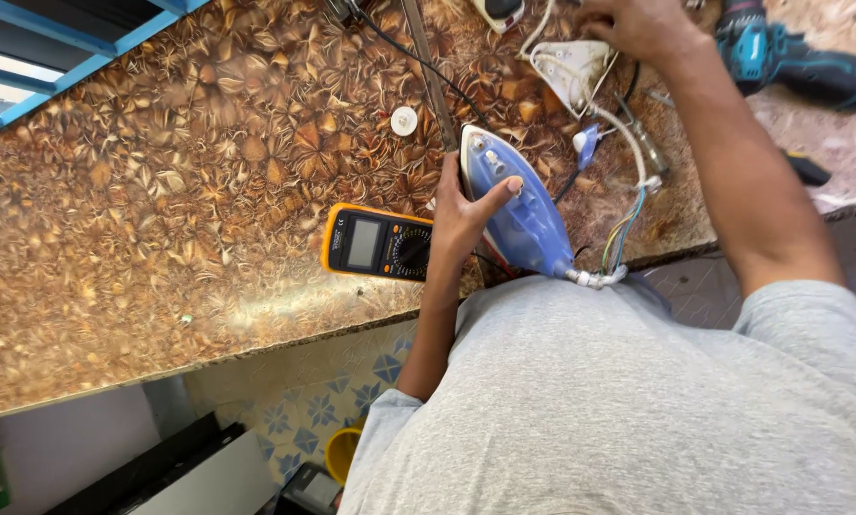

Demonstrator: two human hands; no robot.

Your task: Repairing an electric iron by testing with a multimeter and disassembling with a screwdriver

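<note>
Left hand (461,224): fingers closed around blue clothes iron (519,215), held upright at worktop (161,191) edge | Right hand (638,24): over white plastic cover (571,67), finger state cannot be told | Yellow multimeter (376,245): just beside left hand | Cordless drill (790,57): far right.

Lay on a brown leaf-patterned counter (180,172): yellow meter (376,244) near the edge, white disc (404,120) farther off, teal drill (790,57) far right.
</note>
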